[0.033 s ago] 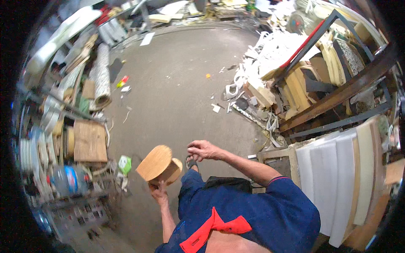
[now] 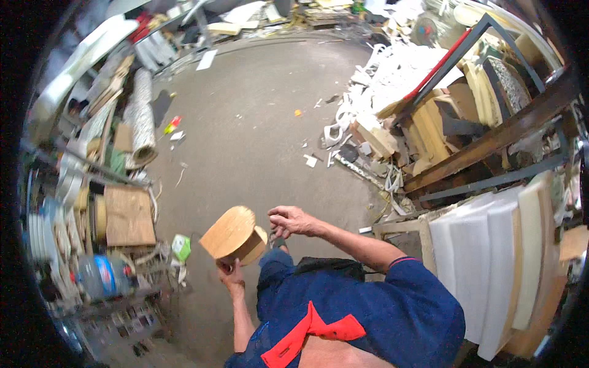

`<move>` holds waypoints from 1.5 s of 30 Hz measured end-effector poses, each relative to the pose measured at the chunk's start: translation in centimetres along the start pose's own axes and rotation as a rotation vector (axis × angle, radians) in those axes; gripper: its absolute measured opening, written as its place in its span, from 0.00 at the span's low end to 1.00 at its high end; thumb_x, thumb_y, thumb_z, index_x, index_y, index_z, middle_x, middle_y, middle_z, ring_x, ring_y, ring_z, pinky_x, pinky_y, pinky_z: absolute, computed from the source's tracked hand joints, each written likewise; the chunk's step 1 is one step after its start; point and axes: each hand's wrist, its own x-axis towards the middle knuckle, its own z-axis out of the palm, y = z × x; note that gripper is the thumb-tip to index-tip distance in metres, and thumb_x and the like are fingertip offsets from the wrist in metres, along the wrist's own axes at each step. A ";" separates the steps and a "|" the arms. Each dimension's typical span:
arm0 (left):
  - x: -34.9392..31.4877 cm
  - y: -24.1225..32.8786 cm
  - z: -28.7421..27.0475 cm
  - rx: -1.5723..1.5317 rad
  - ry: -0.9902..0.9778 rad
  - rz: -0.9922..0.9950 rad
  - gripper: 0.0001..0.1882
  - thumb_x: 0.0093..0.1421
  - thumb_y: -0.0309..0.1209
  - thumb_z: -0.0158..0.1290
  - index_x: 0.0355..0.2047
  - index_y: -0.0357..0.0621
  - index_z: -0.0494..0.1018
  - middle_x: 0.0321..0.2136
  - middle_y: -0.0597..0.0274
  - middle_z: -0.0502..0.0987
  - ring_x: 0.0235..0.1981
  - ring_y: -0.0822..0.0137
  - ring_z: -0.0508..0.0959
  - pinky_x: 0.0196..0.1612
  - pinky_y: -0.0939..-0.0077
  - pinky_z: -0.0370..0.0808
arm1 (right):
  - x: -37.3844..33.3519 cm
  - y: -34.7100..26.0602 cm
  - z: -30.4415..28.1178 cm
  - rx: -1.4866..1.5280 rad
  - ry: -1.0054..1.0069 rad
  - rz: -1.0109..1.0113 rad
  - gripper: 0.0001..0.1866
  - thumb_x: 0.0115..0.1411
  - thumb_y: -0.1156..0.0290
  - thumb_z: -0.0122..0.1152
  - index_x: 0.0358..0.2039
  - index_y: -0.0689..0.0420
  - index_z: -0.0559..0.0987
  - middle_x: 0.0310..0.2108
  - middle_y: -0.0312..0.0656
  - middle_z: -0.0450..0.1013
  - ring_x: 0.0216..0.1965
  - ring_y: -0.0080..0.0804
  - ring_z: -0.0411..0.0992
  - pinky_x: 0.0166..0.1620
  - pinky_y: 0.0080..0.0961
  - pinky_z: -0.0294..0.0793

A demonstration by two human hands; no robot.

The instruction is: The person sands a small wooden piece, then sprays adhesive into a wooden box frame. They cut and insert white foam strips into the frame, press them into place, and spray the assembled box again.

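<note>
A light-brown wooden piece (image 2: 228,234) is in my left hand (image 2: 232,279), gripped from below by its lower end. It has a broad flat face with a rounded end, and a second rounded panel stands behind it with a gap between them. To the right of the piece, and apart from it, hovers my right hand (image 2: 293,221). Its fingers are curled in, and whatever may be in them is hidden. Below that hand a foot in a dark sandal partly shows.
Foam sheets (image 2: 472,257) stand close on my right, beneath a metal rack (image 2: 491,138). White scraps (image 2: 392,80) heap up beyond. On my left are a square wooden board (image 2: 129,214), a large water bottle (image 2: 103,276) and a speckled roll (image 2: 143,116). Small litter dots the grey floor (image 2: 245,122).
The surroundings sit slightly further left in the picture. Both hands and the wooden piece keep nearly the same pose, the right hand a touch nearer the piece.
</note>
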 end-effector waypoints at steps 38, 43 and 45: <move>109.3 56.4 146.1 -0.443 -0.711 -0.635 0.20 0.64 0.33 0.58 0.54 0.41 0.70 0.49 0.59 0.76 0.50 0.63 0.76 0.51 0.54 0.75 | 68.5 -66.6 -145.8 0.363 0.503 -0.201 0.15 0.70 0.65 0.53 0.50 0.61 0.76 0.31 0.37 0.77 0.24 0.20 0.74 0.30 0.20 0.78; 114.9 56.0 161.9 -0.600 -0.432 -0.678 0.20 0.61 0.34 0.61 0.51 0.40 0.72 0.46 0.61 0.76 0.49 0.64 0.76 0.52 0.53 0.75 | 79.4 -70.8 -167.0 0.273 0.280 0.057 0.18 0.71 0.58 0.49 0.48 0.59 0.75 0.31 0.38 0.75 0.26 0.22 0.74 0.29 0.21 0.79; 115.4 55.2 168.9 -0.624 -0.264 -0.666 0.19 0.62 0.34 0.61 0.50 0.40 0.73 0.45 0.61 0.77 0.50 0.64 0.76 0.53 0.57 0.74 | 84.8 -70.5 -176.3 0.012 0.220 0.177 0.19 0.71 0.56 0.48 0.47 0.60 0.75 0.33 0.39 0.75 0.27 0.21 0.74 0.29 0.20 0.79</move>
